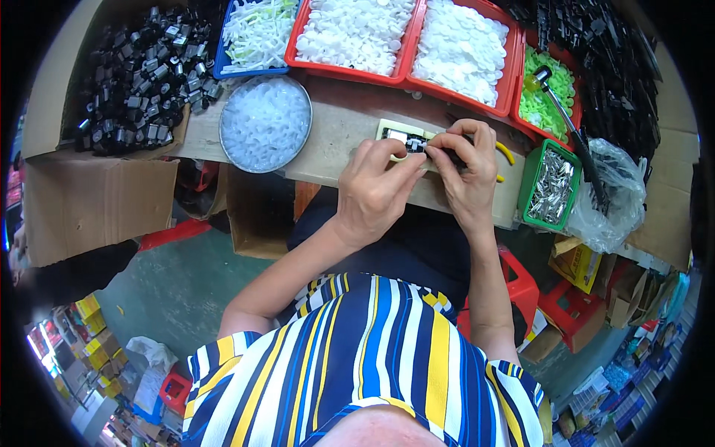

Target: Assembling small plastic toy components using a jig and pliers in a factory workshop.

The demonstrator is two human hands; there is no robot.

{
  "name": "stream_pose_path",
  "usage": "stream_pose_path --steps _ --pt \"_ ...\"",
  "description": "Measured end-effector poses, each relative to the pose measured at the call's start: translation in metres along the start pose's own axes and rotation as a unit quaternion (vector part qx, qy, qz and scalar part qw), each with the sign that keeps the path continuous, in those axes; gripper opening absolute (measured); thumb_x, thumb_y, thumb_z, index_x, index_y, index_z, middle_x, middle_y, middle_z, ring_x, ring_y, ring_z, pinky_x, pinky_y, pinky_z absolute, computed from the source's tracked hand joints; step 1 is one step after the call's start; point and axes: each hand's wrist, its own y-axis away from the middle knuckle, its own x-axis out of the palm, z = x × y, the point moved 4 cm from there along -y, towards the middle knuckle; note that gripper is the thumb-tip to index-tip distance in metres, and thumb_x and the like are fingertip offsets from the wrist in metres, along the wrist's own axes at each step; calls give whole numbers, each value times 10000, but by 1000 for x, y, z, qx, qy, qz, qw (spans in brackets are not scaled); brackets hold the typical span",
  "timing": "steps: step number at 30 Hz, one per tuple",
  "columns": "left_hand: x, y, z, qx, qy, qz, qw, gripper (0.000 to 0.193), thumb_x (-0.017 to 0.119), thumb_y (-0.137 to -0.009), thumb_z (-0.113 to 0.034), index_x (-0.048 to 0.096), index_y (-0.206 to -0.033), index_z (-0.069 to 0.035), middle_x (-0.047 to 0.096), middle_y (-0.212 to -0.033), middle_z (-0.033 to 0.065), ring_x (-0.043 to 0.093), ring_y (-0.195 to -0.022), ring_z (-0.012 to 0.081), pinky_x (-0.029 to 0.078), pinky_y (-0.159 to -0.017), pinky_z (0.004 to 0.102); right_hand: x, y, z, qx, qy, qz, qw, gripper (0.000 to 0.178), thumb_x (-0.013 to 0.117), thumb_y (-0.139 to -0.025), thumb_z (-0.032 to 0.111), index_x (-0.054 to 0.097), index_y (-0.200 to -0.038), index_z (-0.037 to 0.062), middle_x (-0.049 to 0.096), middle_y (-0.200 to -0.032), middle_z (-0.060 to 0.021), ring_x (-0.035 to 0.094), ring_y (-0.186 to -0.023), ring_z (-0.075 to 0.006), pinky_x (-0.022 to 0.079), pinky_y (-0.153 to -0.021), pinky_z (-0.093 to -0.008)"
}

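Note:
At the table's near edge, both hands work over a cream-coloured block-like holder [383, 129]. In it sits a small black-and-white assembly [414, 144]. My left hand [372, 190] is closed, its thumb and forefinger pressed at the assembly's near left side. My right hand [469, 167] pinches at its right end, the fingertips of both hands nearly meeting. Whatever small piece lies between the right fingertips is hidden. Just right of that hand, yellow curved handles [505, 153] of what looks like a tool lie on the table, partly covered by the fingers.
Along the back stand red trays of white parts [460, 52], a blue tray [257, 37], and green pieces [547, 89]. A round bowl of translucent pieces [266, 123] is left; a green bin of metal pins [551, 182] and a screwdriver-like tool [570, 123] are right. Black parts [149, 82] fill a carton.

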Motion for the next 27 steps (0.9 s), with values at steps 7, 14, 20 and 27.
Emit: stream_pose_path --steps 7,14,20,27 --pt "7 5 6 78 -95 26 992 273 761 -757 -67 726 -1027 -60 594 -952 84 565 -857 244 476 -703 350 3 0 -6 -10 -10 16 1000 132 751 -742 29 692 -861 25 560 -917 -98 514 -932 -278 422 -807 -390" --pt "6 4 8 166 -179 56 968 240 736 -807 -155 734 -1038 -92 601 -989 65 556 -932 234 436 -739 346 3 1 -2 -49 4 10 999 124 737 -741 6 677 -849 20 562 -899 -98 526 -931 -279 421 -806 -394" --pt "4 1 7 192 -195 68 959 267 743 -811 -187 726 -1062 -93 607 -1016 60 552 -967 229 416 -757 348 4 2 -4 -50 0 -6 999 130 736 -738 5 671 -848 29 559 -897 -96 527 -930 -283 414 -805 -395" --pt "5 4 10 191 -199 77 958 281 734 -809 -199 721 -1070 -94 604 -1019 53 545 -988 232 396 -791 359 2 -3 0 -37 7 32 999 120 731 -748 18 666 -849 20 562 -899 -104 530 -929 -292 416 -803 -400"
